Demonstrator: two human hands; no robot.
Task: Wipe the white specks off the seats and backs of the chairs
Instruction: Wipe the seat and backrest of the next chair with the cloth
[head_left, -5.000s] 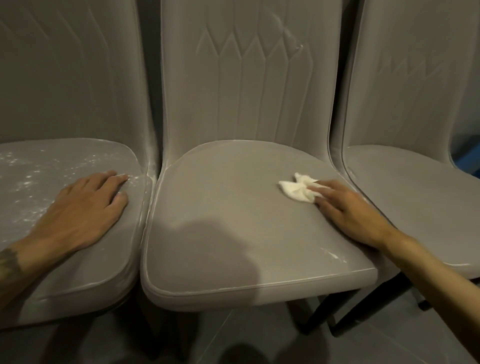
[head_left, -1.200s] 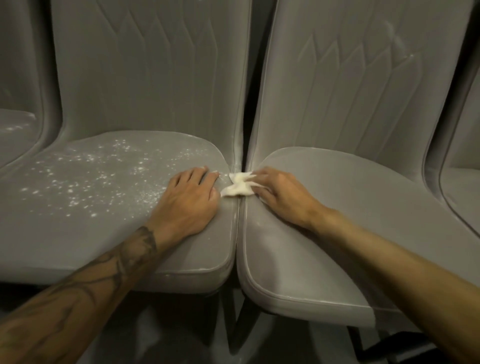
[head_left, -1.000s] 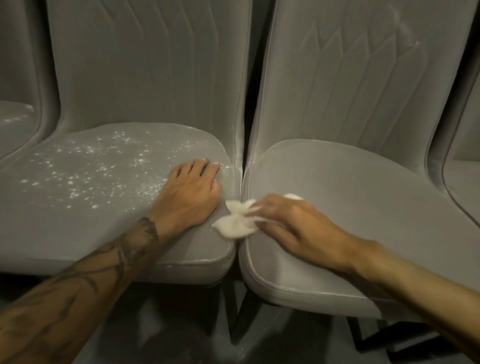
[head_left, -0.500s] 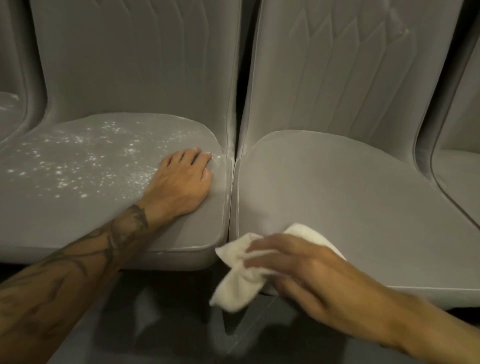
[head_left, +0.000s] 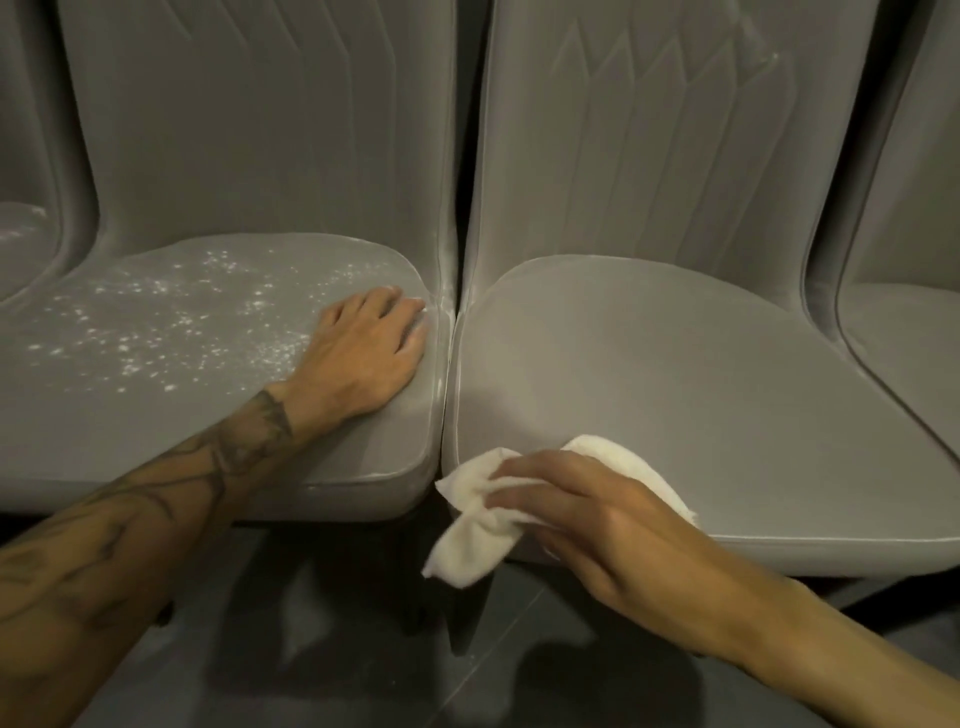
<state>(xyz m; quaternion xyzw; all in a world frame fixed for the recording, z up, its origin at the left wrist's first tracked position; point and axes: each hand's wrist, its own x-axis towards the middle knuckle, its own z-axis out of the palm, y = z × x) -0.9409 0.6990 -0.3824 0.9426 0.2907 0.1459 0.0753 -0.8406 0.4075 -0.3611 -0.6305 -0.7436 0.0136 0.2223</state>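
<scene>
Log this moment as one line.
left hand: flat on speckled seat | right hand: holding white cloth at front edge of clean seat

no readable text, no labels — no numbers

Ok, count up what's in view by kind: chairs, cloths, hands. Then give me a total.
chairs: 4 (the two outer ones are cut off at the picture's edges)
cloth: 1
hands: 2
Total: 7
</scene>
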